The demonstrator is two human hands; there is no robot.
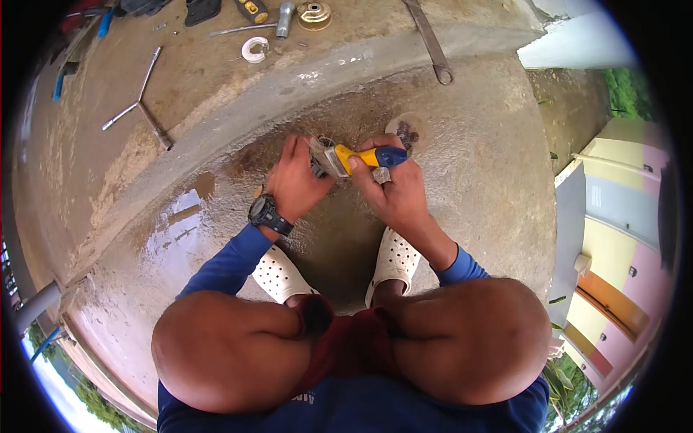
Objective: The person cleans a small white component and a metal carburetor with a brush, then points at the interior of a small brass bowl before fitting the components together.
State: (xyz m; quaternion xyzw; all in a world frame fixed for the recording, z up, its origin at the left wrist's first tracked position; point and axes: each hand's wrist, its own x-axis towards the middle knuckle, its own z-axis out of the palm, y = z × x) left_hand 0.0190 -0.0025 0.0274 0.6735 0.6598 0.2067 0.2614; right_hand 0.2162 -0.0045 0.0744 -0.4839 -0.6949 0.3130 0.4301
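My right hand (398, 193) is closed around the yellow and blue handle of a paintbrush (367, 157). The brush's metal ferrule and pale bristles point left, against a small dark metal part (317, 170). My left hand (297, 179), with a black watch (268, 214) on its wrist, grips that part. Fingers and bristles cover most of the part, so its exact kind does not show. Both hands are over the wet concrete floor, in front of my white clogs (280, 276).
A raised concrete ledge (216, 94) runs across the front. On it lie a three-armed wrench (138, 103), a white ring (254, 50), a brass-coloured round part (314, 16) and a socket tool (284, 20). A long flat wrench (431, 45) overhangs its edge. Dark lumps (407, 134) sit beyond my right hand.
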